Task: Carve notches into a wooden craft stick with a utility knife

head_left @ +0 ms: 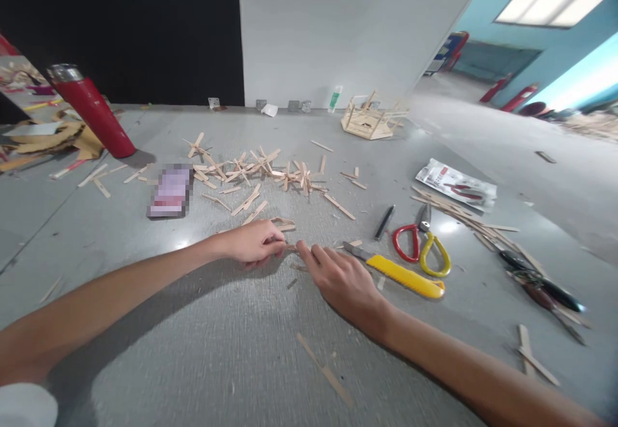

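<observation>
My left hand (255, 243) is closed, with thumb and fingertips pinched on a thin wooden stick (291, 247). Fingers of my right hand (340, 279) meet the other end of that stick, a little above the grey table (203, 350); its thumb is mostly hidden. Just beyond the left hand lie bent wooden pieces (284, 225). A yellow utility knife (405, 277) rests beside my right hand, its blade pointing left. Past it are scissors (420, 246) with one red and one yellow handle, and a black pen-like rod (385, 222).
A pile of wooden sticks (261, 168) spreads across the middle. At left stand a red flask (99, 114) and a blurred-out phone-like item (171, 190). A wooden frame model (369, 121) sits at the back. Pliers (541, 282) and a plastic packet (456, 184) lie right.
</observation>
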### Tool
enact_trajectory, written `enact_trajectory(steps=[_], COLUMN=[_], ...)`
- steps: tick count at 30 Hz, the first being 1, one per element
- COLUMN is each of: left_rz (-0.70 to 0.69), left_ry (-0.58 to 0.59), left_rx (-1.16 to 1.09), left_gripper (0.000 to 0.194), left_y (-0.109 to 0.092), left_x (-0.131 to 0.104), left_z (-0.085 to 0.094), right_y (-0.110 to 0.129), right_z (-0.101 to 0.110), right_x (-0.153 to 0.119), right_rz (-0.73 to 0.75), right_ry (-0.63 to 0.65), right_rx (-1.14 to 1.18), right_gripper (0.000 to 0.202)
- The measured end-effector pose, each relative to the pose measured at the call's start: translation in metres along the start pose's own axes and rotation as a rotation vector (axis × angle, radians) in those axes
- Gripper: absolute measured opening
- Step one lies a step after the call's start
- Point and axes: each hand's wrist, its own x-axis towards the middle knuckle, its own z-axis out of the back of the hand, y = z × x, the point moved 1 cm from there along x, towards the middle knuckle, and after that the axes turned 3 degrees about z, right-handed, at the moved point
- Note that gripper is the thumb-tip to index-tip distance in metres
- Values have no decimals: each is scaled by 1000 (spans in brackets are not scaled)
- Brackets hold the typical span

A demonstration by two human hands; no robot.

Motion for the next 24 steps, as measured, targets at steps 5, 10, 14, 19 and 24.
enact_trajectory(steps=[5, 10, 14, 19, 24], left_rz=[1, 10, 19, -19, 34], left_ry=[-8, -3, -5, 9, 2], left_rx=[10, 7, -1, -4, 5], left_gripper=[34, 33, 32, 33, 29], left_y=[-1, -1, 1, 4, 2], left_x=[0, 0, 0, -1, -1], left_z=[0, 0, 0, 0, 0], right_y=[0, 0, 0, -3, -6], right_z=[0, 2, 7, 8, -2], right_x=[1, 3, 5, 4, -5], right_rz=[1, 19, 62, 62, 50], right_ry=[39, 58, 127, 147, -8], right_rx=[24, 22, 8, 1, -13], right_gripper=[34, 34, 32, 28, 31])
